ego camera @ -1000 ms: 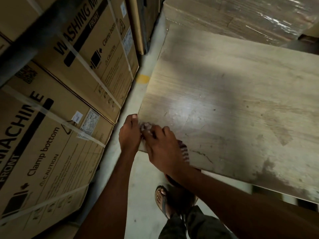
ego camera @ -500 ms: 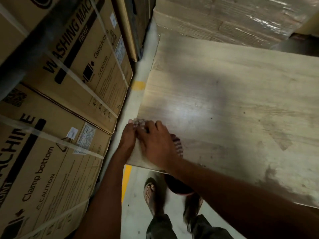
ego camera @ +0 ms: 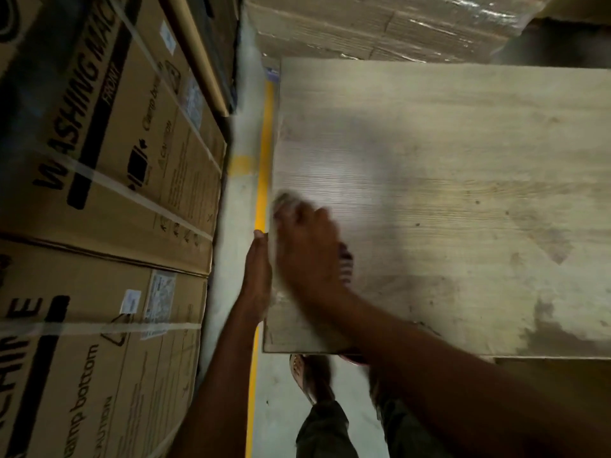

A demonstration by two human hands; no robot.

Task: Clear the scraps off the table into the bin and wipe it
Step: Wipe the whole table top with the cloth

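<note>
Sweeping pale scraps point(ego camera: 283, 201) toward the surface point(ego camera: 429, 180) edge, the right hand point(ego camera: 309, 249) lies flat and unclenched over them; the left hand point(ego camera: 258, 276) cups open below the rim. Next they need carrying to a bin, unseen here.

The right hand point(ego camera: 307, 249) is smeared by motion blur, so its fingers and the pale scraps point(ego camera: 282, 201) under them cannot be told apart. The table point(ego camera: 463, 193) runs off the right edge. Print on the washing-machine cartons point(ego camera: 109, 153) is cut at the left edge.
</note>
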